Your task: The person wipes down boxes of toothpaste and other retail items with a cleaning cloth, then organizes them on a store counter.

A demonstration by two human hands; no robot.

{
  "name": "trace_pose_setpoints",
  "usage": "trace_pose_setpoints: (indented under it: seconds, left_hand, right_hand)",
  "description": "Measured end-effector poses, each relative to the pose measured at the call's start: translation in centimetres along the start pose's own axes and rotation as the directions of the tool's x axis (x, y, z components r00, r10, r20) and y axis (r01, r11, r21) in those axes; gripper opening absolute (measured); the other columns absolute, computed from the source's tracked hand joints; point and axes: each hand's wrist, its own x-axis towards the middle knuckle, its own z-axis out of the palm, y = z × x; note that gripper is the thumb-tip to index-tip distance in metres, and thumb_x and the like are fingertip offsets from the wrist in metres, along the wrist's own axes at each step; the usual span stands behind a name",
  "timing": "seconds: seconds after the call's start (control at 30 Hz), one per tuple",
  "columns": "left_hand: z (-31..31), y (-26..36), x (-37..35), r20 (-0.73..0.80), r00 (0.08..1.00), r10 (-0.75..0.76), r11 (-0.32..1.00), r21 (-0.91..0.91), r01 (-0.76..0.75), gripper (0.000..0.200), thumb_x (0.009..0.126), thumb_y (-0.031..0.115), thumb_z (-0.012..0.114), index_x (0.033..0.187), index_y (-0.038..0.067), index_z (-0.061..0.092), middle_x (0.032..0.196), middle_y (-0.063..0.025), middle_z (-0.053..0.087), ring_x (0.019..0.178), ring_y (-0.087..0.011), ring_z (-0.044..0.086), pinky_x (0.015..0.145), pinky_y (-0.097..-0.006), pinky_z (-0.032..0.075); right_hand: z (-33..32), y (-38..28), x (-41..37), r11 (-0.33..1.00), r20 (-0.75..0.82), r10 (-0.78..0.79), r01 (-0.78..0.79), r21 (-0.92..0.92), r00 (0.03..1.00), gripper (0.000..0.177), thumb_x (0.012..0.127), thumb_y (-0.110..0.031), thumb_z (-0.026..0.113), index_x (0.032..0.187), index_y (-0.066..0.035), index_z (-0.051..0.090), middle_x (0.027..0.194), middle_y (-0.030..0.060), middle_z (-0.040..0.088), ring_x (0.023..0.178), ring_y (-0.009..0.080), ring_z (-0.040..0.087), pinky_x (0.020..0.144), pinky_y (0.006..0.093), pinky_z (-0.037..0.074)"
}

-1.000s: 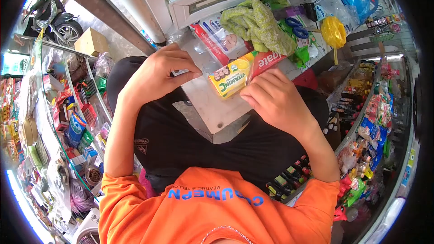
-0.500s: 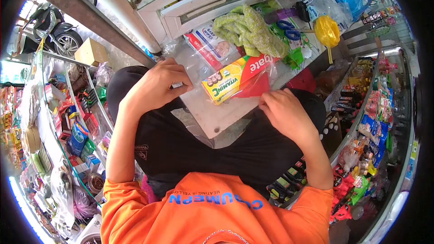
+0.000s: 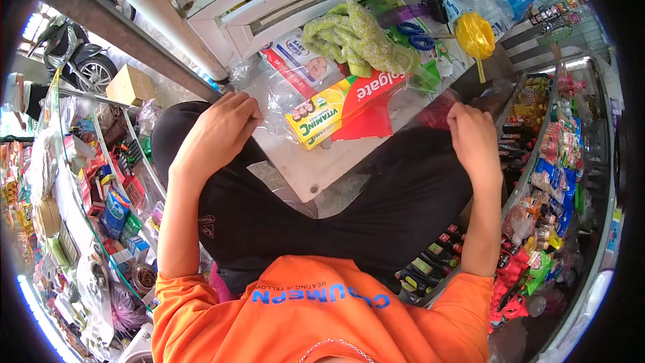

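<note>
A Colgate toothpaste box, yellow and red with "Vitamin C" print, lies slanted on the white surface in front of my legs. Thin clear plastic, seemingly a bag, spreads around the box. My left hand is closed at the plastic's left edge, its fingers curled down. On the far side, my right hand pinches the stretched plastic, which is blurred there. A flat red piece lies against the box's near side. Behind the box are a baby wipes pack and a crumpled green towel.
Blue-handled scissors and a yellow plastic bag lie at the back right. Glass cases with packaged goods stand on the right, and crowded shelves on the left. A cardboard box and a parked motorbike are beyond.
My right hand has moved right and away from my body, drawing the plastic outward. More of the Colgate lettering shows. The left hand has hardly moved; the whole view has shifted slightly.
</note>
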Motion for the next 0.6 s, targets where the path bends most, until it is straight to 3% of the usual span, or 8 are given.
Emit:
trace_pose_setpoints:
  seconds: [0.07, 0.17, 0.23, 0.3, 0.37, 0.4, 0.47, 0.6]
  left_hand:
    - [-0.2, 0.5, -0.1, 0.013, 1.000, -0.019, 0.998, 0.054, 0.018, 0.017, 0.094, 0.010, 0.066, 0.107, 0.000, 0.063, 0.101, -0.0166, 0.064, 0.099, -0.0374, 0.061, 0.089, -0.0449, 0.050]
    - [-1.3, 3.1, 0.0, -0.098, 0.994, -0.039, 0.995, -0.098, 0.029, 0.021, 0.095, 0.011, 0.066, 0.112, 0.000, 0.064, 0.104, -0.0176, 0.063, 0.103, -0.0367, 0.062, 0.092, -0.0436, 0.051]
    - [-2.4, 5.4, 0.9, -0.130, 0.992, -0.011, 0.992, -0.127, -0.006, 0.024, 0.095, 0.012, 0.067, 0.116, 0.000, 0.064, 0.106, -0.0177, 0.064, 0.105, -0.0362, 0.063, 0.093, -0.0432, 0.051]
    - [-3.3, 7.5, 2.1, -0.173, 0.984, 0.046, 0.994, -0.088, -0.062, 0.030, 0.096, 0.015, 0.068, 0.122, 0.000, 0.064, 0.114, -0.0175, 0.066, 0.107, -0.0368, 0.065, 0.094, -0.0433, 0.051]
    - [-2.3, 8.9, 4.2, -0.199, 0.977, 0.077, 0.995, -0.039, -0.087, 0.035, 0.095, 0.018, 0.070, 0.125, 0.001, 0.064, 0.114, -0.0174, 0.066, 0.107, -0.0376, 0.065, 0.092, -0.0443, 0.052]
    - [-1.5, 9.5, 5.0, -0.233, 0.967, 0.101, 0.995, -0.003, -0.105, 0.039, 0.095, 0.020, 0.071, 0.128, 0.002, 0.063, 0.114, -0.0174, 0.067, 0.106, -0.0383, 0.066, 0.091, -0.0453, 0.053]
    - [1.1, 10.4, 6.4, -0.233, 0.968, 0.092, 0.993, 0.089, -0.073, 0.044, 0.094, 0.023, 0.073, 0.131, 0.002, 0.062, 0.114, -0.0180, 0.067, 0.105, -0.0388, 0.066, 0.090, -0.0460, 0.053]
    - [2.7, 10.1, 8.0, -0.193, 0.980, 0.053, 0.993, 0.114, -0.031, 0.053, 0.091, 0.027, 0.076, 0.137, 0.006, 0.058, 0.113, -0.0200, 0.067, 0.104, -0.0396, 0.067, 0.087, -0.0477, 0.054]
  right_hand:
    - [-1.6, 0.4, 0.1, 0.998, 0.000, 0.054, -0.054, 0.020, 0.999, 0.009, 0.095, -0.014, 0.063, 0.095, -0.005, 0.066, 0.091, 0.0145, 0.069, 0.093, 0.0352, 0.067, 0.087, 0.0476, 0.046]
    - [-4.2, 0.1, 1.0, 0.814, 0.130, -0.104, 0.010, 0.580, 0.986, 0.021, 0.094, -0.011, 0.070, 0.114, -0.007, 0.074, 0.089, 0.0108, 0.064, 0.077, 0.0239, 0.062, 0.072, 0.0363, 0.048]
    - [-6.7, -2.6, 2.6, 0.739, 0.075, -0.063, -0.004, 0.674, 0.995, 0.025, 0.094, -0.016, 0.072, 0.118, -0.007, 0.072, 0.092, 0.0119, 0.066, 0.085, 0.0276, 0.066, 0.074, 0.0365, 0.052]
    - [-6.7, -5.0, 4.6, 0.708, -0.214, -0.052, 0.187, 0.681, 0.975, 0.034, 0.093, -0.025, 0.075, 0.122, -0.007, 0.070, 0.098, 0.0121, 0.067, 0.088, 0.0297, 0.066, 0.080, 0.0386, 0.052]
    - [-5.4, -6.7, 7.3, 0.827, -0.490, -0.114, 0.356, 0.436, 0.864, 0.043, 0.091, -0.034, 0.077, 0.122, -0.005, 0.069, 0.100, 0.0128, 0.067, 0.091, 0.0328, 0.066, 0.085, 0.0414, 0.051]
    - [-4.2, -7.3, 8.7, 0.825, -0.500, -0.101, 0.353, 0.440, 0.860, 0.043, 0.091, -0.034, 0.077, 0.122, -0.005, 0.069, 0.100, 0.0128, 0.067, 0.091, 0.0328, 0.066, 0.085, 0.0414, 0.051]
    - [-1.8, -7.9, 11.4, 0.920, -0.588, -0.220, 0.367, 0.140, 0.778, 0.046, 0.088, -0.039, 0.078, 0.115, -0.003, 0.070, 0.099, 0.0149, 0.066, 0.095, 0.0367, 0.065, 0.089, 0.0446, 0.050]
    - [-0.8, -6.1, 13.3, 0.911, -0.341, -0.117, 0.237, 0.337, 0.933, 0.047, 0.088, -0.033, 0.080, 0.119, 0.000, 0.067, 0.111, 0.0136, 0.067, 0.103, 0.0310, 0.067, 0.092, 0.0379, 0.051]
